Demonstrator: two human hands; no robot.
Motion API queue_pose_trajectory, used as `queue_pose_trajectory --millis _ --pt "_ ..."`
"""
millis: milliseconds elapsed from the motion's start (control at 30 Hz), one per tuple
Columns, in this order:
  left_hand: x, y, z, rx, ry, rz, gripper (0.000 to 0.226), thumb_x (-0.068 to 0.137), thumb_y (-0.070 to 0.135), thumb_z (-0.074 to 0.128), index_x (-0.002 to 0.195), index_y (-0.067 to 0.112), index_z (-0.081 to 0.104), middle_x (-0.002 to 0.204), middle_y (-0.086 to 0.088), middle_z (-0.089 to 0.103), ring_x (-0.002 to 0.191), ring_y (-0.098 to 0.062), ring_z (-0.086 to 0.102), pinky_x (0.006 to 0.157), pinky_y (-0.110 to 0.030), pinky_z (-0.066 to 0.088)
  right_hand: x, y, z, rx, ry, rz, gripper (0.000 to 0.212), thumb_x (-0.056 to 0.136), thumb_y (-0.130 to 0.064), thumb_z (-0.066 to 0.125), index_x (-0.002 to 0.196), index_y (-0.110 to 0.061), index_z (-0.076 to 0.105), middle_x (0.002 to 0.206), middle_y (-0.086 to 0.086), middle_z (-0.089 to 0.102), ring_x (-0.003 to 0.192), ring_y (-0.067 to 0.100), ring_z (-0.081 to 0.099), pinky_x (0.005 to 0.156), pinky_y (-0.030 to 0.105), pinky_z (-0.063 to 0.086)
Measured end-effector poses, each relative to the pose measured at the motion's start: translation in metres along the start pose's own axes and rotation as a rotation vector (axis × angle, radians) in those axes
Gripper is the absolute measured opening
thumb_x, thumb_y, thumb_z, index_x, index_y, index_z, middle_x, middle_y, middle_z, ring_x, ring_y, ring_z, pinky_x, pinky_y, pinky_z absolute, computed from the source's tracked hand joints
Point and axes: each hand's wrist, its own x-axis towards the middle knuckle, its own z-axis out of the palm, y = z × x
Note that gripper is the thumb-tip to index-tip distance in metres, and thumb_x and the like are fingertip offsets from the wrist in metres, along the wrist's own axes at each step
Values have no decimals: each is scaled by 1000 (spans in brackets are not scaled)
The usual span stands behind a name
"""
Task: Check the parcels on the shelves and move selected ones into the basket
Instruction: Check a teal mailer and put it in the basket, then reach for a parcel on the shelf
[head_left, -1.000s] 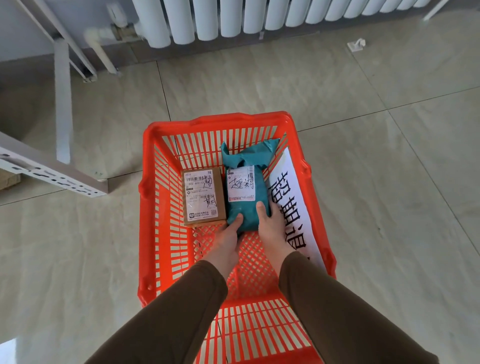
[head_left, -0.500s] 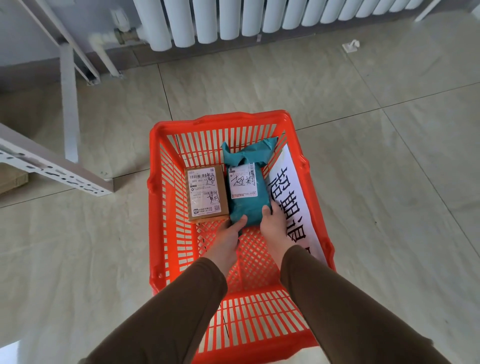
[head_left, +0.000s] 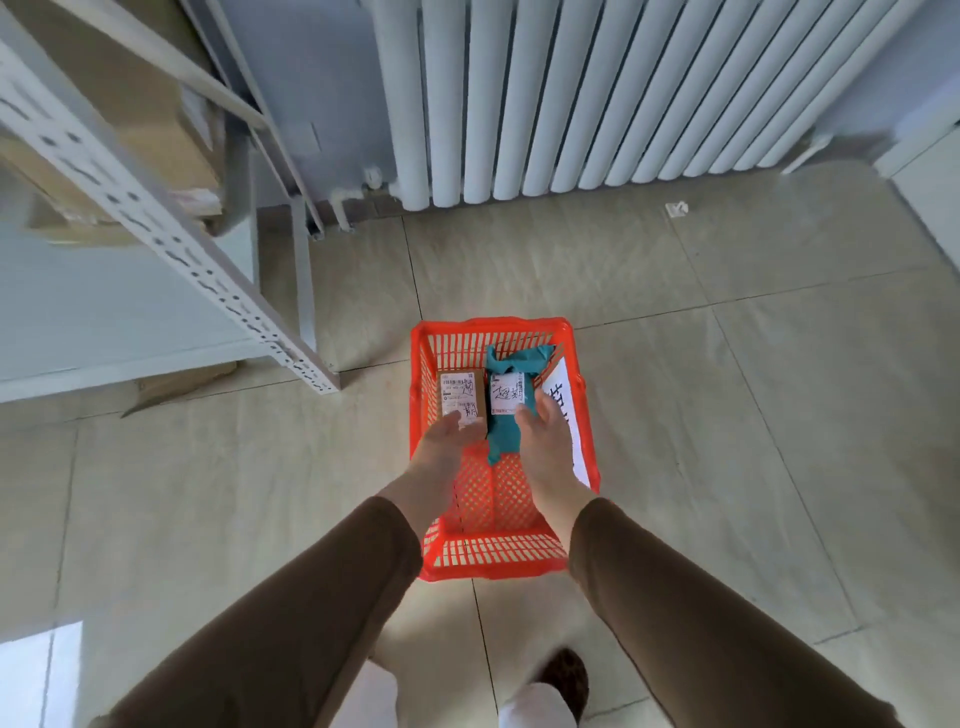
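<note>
An orange plastic basket (head_left: 422, 395) stands on the tiled floor. Inside it lie a small brown cardboard parcel (head_left: 459, 391) with a white label and, to its right, a teal bag parcel (head_left: 508, 427) with a handwritten label. A white sheet with black characters (head_left: 566, 400) leans on the basket's right wall. My left hand (head_left: 453, 435) hovers above the brown parcel's near end, fingers relaxed, holding nothing. My right hand (head_left: 545, 431) hangs over the teal parcel's right side, fingers loose, apart from it.
A grey metal shelf rack (head_left: 171, 244) rises at the left, with cardboard boxes (head_left: 140, 130) on it and a flat box (head_left: 182, 382) under it. A white radiator (head_left: 597, 93) lines the far wall. A small white scrap (head_left: 676, 209) lies on the floor.
Both hands have let go of the teal parcel and lifted away from it. The view has risen and pulled back, so the basket looks smaller and the shelf and radiator show.
</note>
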Motion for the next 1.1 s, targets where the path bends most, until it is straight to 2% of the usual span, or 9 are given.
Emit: queue_pose_trajectory --millis 67,133,200,267,500,600,733,867,1100 --pt "-64 51 -14 -20 -8 66 54 99 24 68 148 13 50 147 -9 60 131 -23 60 106 -38 48 -41 -66 -11 26 -55 -51 48 104 -38 49 149 -22 46 136 -7 56 126 12 56 89 24 52" --pt "-128 105 -31 -43 -12 129 35 102 14 62 137 13 56 127 -3 69 103 -7 68 83 -23 52 -85 -140 -21 42 -106 -95 47 105 -30 53 150 -18 46 136 -5 57 125 11 55 92 22 46" --pt "-189 153 -51 -36 21 228 44 100 15 65 143 15 54 138 -2 63 123 -12 60 103 -30 44 -128 -214 -28 19 -130 -174 48 103 -25 56 150 -15 49 146 2 57 131 16 55 103 28 43" --pt "-253 200 -72 -51 36 345 52 100 16 66 149 16 51 152 -4 53 141 -21 47 120 -41 31 -173 -285 -29 4 -203 -299 47 102 -23 59 148 -14 51 148 6 57 129 15 57 104 26 41" --pt "-455 318 -186 -191 97 686 43 100 18 67 142 19 58 146 0 58 134 -13 54 122 -38 31 -328 -470 12 19 -445 -604 41 104 -20 59 144 -14 53 137 1 62 105 0 59 77 3 41" --pt "-522 347 -254 -179 133 799 40 100 17 66 140 18 59 141 1 62 125 -5 57 122 -37 33 -391 -524 49 41 -505 -721 37 102 -16 62 138 -11 59 132 4 66 107 6 63 82 8 43" --pt "-603 376 -361 -137 187 945 39 101 15 64 140 16 60 129 6 68 117 -1 61 120 -34 36 -479 -587 114 61 -599 -869 37 102 -19 62 139 -14 58 132 -1 64 105 -5 59 92 14 45" --pt "-667 397 -466 -99 211 1046 37 100 16 65 137 21 63 140 2 65 129 -10 59 122 -39 34 -561 -636 182 101 -644 -993 37 101 -17 64 137 -13 58 129 -3 64 111 1 61 94 14 47" --pt "-723 435 -592 -9 215 1137 35 98 20 68 132 23 66 138 7 66 133 -8 57 122 -38 36 -643 -705 278 53 -634 -1102 44 100 -38 65 141 -27 55 141 -7 60 127 9 58 111 33 45"
